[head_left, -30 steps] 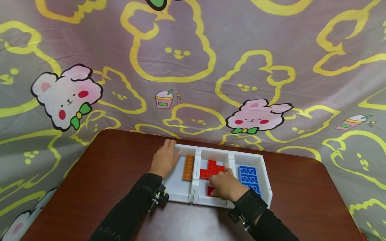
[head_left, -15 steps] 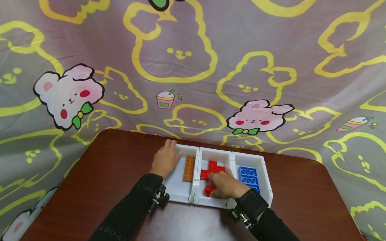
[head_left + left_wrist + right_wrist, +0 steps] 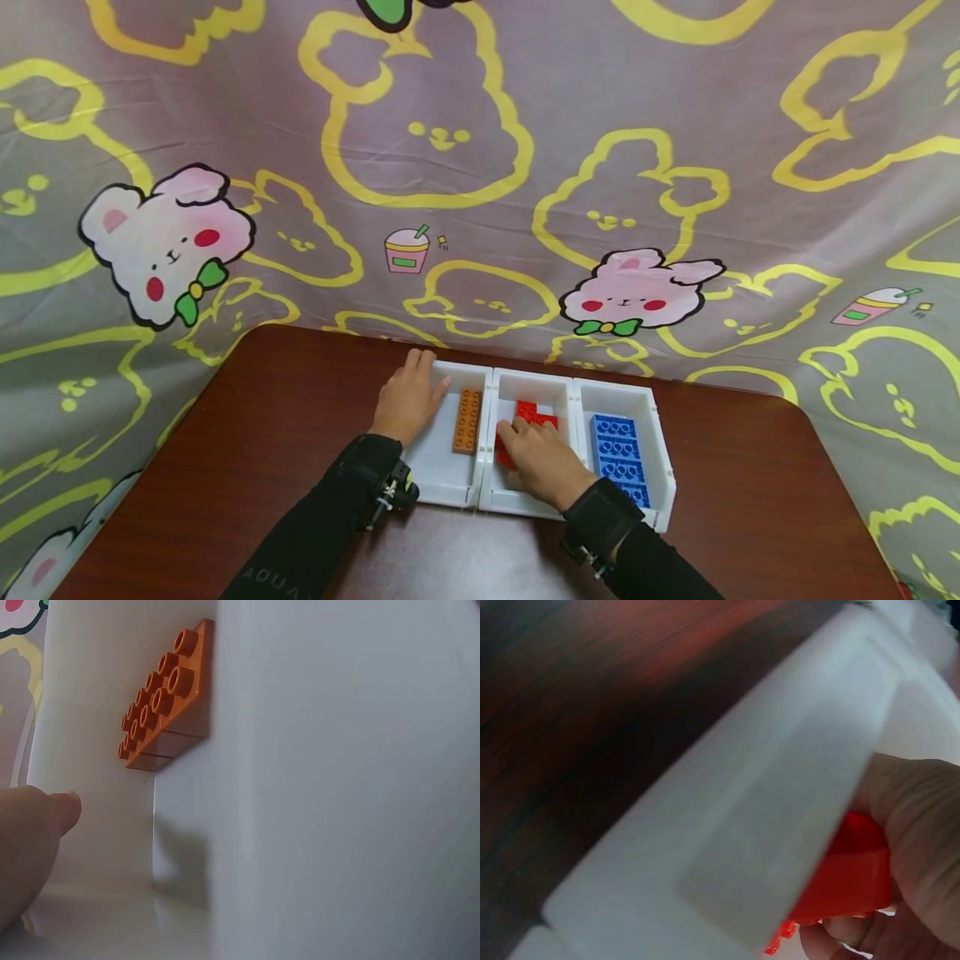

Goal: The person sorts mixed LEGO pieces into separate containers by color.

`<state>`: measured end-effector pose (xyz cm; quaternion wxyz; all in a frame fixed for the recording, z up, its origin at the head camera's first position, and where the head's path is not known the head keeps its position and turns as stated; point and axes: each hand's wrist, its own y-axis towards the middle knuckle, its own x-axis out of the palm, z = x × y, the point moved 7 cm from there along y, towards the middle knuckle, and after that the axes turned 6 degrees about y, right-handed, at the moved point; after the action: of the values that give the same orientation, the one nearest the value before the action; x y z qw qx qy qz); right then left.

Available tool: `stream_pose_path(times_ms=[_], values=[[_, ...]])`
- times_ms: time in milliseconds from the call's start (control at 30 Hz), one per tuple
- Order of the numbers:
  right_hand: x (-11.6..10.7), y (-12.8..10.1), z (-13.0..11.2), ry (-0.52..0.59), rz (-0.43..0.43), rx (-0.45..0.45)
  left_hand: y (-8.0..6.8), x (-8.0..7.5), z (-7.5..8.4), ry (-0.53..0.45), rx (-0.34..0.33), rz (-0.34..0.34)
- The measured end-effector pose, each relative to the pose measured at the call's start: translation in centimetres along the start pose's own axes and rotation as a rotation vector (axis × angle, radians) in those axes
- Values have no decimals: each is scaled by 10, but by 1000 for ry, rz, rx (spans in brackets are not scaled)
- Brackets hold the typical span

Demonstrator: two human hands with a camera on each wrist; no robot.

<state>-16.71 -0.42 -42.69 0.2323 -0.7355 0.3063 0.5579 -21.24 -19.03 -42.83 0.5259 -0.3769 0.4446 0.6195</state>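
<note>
Right hand (image 3: 536, 457) shifted left, covering red bricks (image 3: 534, 414)

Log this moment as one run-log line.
left hand: rests on white plastic three-compartment tray | right hand: grips red plastic brick, middle compartment | orange plastic brick: left compartment | blue plastic brick: right compartment

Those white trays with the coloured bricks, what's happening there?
A person works at three white bins set side by side on a brown table. The right hand reaches into the middle bin and grips a red brick among the red bricks there. The left hand rests on the left bin's edge, beside an orange brick. Blue bricks lie in the right bin.
</note>
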Motion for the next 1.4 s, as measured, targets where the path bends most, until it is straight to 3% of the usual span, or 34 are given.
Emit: stream_pose_path(times_ms=[200,400,567,800,900,1133,1233,1300,1400], values=[[4,-1,-1,-61,55,-49,0,0,0,-3,11,3],[3,-7,1,-38,84,-62,-1,-1,0,-12,9,0],[2,-9,1,45,3,-40,-1,-1,0,-21,8,3],[-1,-12,1,381,-216,94,-2,-2,1,-24,10,21],[-2,-12,1,445,-254,133,-2,-2,0,-21,5,19],[-1,-12,-2,491,-135,46,-1,-2,0,-26,-9,-1],[-2,-12,-3,492,-99,48,-1,-1,0,-25,-4,-3],[-6,-13,-1,465,-59,86,-1,0,0,-24,1,-5],[-15,-12,1,327,27,117,-1,0,-2,-16,-3,-1]])
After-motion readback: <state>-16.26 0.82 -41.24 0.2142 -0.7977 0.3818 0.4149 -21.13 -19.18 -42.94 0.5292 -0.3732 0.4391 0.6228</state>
